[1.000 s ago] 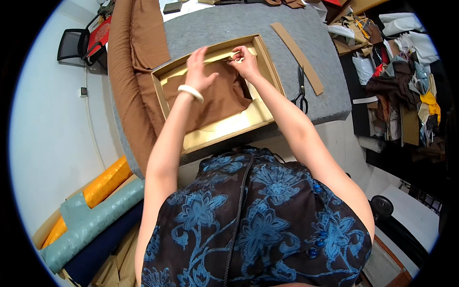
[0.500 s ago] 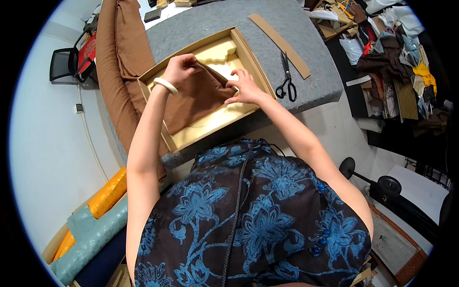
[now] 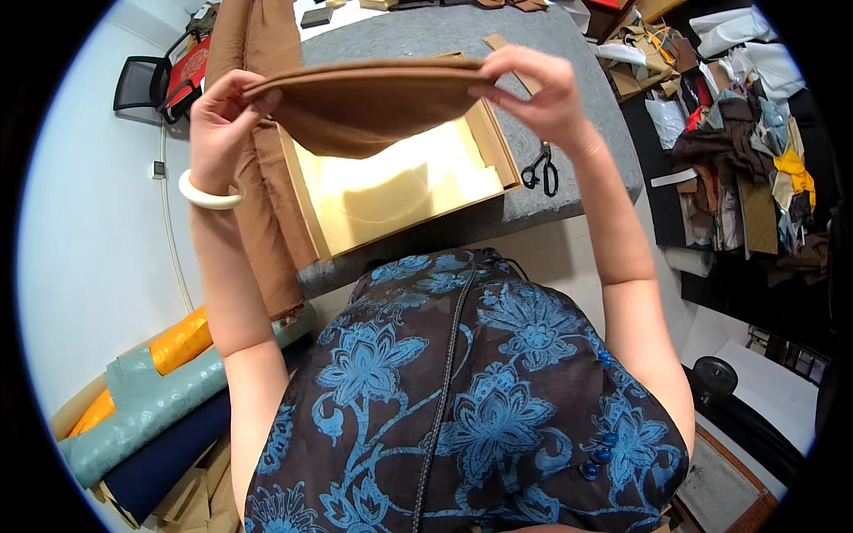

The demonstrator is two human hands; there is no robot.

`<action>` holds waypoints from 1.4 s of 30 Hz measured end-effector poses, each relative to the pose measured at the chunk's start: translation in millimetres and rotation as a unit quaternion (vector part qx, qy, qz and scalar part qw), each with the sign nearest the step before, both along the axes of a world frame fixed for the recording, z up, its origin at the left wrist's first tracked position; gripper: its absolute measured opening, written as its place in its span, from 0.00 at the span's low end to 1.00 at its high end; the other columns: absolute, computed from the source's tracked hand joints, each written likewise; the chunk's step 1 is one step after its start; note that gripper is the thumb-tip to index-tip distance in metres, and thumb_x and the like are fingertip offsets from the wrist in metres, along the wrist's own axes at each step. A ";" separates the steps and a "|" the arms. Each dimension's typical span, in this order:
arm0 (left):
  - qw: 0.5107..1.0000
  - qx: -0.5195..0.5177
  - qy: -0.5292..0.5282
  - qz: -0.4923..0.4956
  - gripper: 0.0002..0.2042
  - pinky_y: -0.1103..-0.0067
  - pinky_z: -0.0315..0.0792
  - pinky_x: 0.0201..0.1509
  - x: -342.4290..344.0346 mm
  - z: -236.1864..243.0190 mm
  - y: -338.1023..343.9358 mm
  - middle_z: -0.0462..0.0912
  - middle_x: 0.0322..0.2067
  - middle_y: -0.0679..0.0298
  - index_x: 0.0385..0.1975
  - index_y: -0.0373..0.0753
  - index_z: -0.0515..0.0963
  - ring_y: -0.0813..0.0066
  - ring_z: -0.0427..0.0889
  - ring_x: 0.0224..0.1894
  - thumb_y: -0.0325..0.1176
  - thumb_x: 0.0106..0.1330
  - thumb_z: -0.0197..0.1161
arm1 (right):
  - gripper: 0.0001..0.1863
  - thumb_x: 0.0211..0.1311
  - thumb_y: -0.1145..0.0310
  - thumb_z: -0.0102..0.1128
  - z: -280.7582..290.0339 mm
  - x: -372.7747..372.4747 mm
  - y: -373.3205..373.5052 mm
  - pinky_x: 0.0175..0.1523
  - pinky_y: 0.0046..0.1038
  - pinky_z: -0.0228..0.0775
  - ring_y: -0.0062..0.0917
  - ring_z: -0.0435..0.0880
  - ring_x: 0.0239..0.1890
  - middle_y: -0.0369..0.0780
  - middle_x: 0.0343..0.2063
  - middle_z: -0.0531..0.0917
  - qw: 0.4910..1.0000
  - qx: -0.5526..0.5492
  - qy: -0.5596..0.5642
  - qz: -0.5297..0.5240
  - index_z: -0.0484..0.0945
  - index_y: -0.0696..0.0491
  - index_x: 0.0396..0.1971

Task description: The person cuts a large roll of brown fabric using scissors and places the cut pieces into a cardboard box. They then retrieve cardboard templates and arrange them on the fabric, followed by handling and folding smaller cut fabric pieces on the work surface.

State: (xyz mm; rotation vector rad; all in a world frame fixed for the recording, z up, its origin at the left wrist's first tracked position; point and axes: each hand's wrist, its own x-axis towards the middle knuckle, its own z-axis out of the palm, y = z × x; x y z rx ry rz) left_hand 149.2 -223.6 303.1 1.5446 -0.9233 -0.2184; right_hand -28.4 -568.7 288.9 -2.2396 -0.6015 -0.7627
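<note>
A folded piece of brown fabric point(image 3: 364, 107) is stretched in the air between my two hands. My left hand point(image 3: 227, 124), with a white bangle on its wrist, pinches the fabric's left corner. At the opposite corner my right hand point(image 3: 538, 89) grips it between thumb and fingers. Beneath the cloth lies a shallow open box point(image 3: 400, 219) with a pale yellow inside, and the cloth's shadow falls into it. The raised fabric hides the box's far part.
Black-handled scissors point(image 3: 541, 171) lie right of the box on the grey table point(image 3: 577, 115), near a cardboard strip point(image 3: 511, 58). A brown fabric roll point(image 3: 267, 195) lies along the left side. Scraps crowd a dark shelf point(image 3: 657, 178) at right. Coloured rolls point(image 3: 169, 391) lean lower left.
Both hands have risen out of the box and spread apart, lifting the brown fabric and pulling it taut. The yellow piece at the box's far side is now hidden behind it.
</note>
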 end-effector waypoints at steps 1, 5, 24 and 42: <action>1.000 -0.011 -0.005 0.010 0.07 0.87 0.73 0.41 0.4 5.0 5.7 0.80 0.32 0.70 0.37 0.32 0.77 0.86 0.78 0.36 0.16 0.61 0.59 | 0.09 0.50 0.78 0.71 17.6 3.2 0.5 0.44 0.22 0.76 0.22 0.83 0.37 0.38 0.32 0.84 1.000 -0.003 -0.011 0.009 0.80 0.57 0.31; 0.999 -0.030 0.008 0.044 0.05 0.89 0.70 0.43 25.5 -0.7 4.1 0.80 0.32 0.72 0.37 0.33 0.78 0.88 0.76 0.36 0.20 0.63 0.62 | 0.21 0.49 0.83 0.67 43.9 38.0 3.1 0.43 0.20 0.75 0.17 0.81 0.35 0.34 0.30 0.82 0.994 0.100 0.033 -0.028 0.74 0.57 0.45; 0.981 -0.014 0.177 0.078 0.16 0.79 0.75 0.48 -70.0 -128.4 48.5 0.82 0.37 0.63 0.35 0.31 0.79 0.77 0.80 0.43 0.10 0.51 0.48 | 0.13 0.43 0.77 0.72 -101.6 -6.9 29.3 0.41 0.29 0.76 0.28 0.85 0.35 0.39 0.31 0.86 0.992 0.041 0.064 -0.104 0.83 0.53 0.32; 0.900 0.282 0.011 0.331 0.15 0.71 0.74 0.46 -22.3 -237.3 5.7 0.82 0.35 0.54 0.43 0.35 0.76 0.63 0.81 0.38 0.29 0.56 0.68 | 0.23 0.52 0.66 0.70 -214.7 84.6 33.1 0.53 0.32 0.73 0.31 0.83 0.46 0.41 0.41 0.84 0.915 0.124 0.335 -0.185 0.77 0.52 0.49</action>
